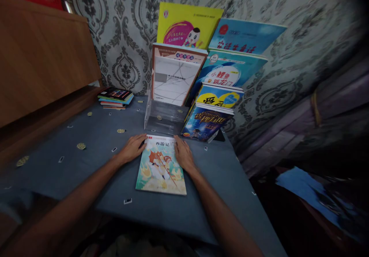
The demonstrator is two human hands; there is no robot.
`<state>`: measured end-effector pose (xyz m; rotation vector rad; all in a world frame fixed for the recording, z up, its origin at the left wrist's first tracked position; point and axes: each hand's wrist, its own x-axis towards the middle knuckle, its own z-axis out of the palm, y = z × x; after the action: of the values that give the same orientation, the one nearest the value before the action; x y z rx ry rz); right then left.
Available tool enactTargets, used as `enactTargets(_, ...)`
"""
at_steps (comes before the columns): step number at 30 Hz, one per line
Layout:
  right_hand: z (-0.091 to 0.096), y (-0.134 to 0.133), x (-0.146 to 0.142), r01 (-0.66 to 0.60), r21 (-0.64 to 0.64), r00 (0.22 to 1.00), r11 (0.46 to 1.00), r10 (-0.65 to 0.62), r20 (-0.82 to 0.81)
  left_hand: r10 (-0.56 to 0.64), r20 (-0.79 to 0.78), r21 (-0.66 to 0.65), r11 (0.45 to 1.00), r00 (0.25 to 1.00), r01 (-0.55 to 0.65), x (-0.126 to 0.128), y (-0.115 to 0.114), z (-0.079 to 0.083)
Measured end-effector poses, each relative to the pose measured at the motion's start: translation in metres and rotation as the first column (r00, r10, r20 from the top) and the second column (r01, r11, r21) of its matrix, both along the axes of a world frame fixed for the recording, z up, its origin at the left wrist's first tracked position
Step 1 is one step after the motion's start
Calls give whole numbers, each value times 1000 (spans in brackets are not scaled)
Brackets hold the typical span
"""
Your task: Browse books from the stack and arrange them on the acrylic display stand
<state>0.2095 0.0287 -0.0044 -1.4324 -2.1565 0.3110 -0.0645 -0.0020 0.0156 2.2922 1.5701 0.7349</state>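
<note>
A book [161, 168] with a green and cream cover, a drawn figure carrying a long staff and a Chinese title lies face up on the table. At its upper left edge is my left hand [133, 148], fingers stretched toward the corner and thumb apart. My right hand [183, 153] rests along the upper right edge with its fingers extended and lying flat. Just behind the book's top edge stands a clear display rack [163, 120]; its lowest left tier shows no book.
Upright in the rack are a white-covered book [173, 82], a yellow-green book [188, 22], blue books [248, 36] and a dark blue book [206, 122]. A small book stack [115, 97] lies at the back left, near a wooden cabinet [43, 53]. A patterned wall closes the back.
</note>
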Motion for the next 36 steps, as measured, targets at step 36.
enactTargets(36, -5, -3, -26, -49, 6, 999, 999, 49, -21, 94, 7, 82, 992, 996, -95, -16, 10, -7)
